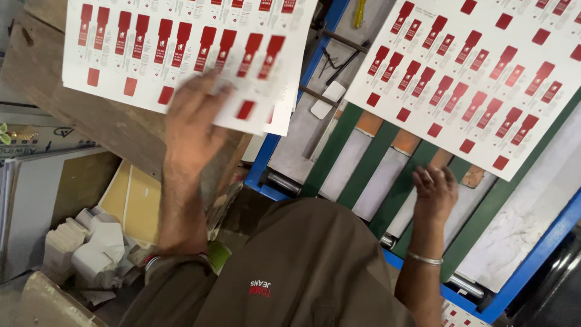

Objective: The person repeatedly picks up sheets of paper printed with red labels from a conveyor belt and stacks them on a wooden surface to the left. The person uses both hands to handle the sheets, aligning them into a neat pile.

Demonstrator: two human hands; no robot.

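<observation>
Worn wooden table (91, 115), blue-framed machine bed (532, 254), green belts (330, 154)

Wooden bench (91, 121) lying upper left, bearing stacked red-printed sheets (181, 48), blue-framed green-belt conveyor (387, 181) carrying another printed sheet (478, 79) upper right

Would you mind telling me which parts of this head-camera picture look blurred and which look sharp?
In the head view, the left hand and the printed sheet beneath it are smeared by motion; the right hand and the sheet on the green belts look sharper, under even light.
</observation>
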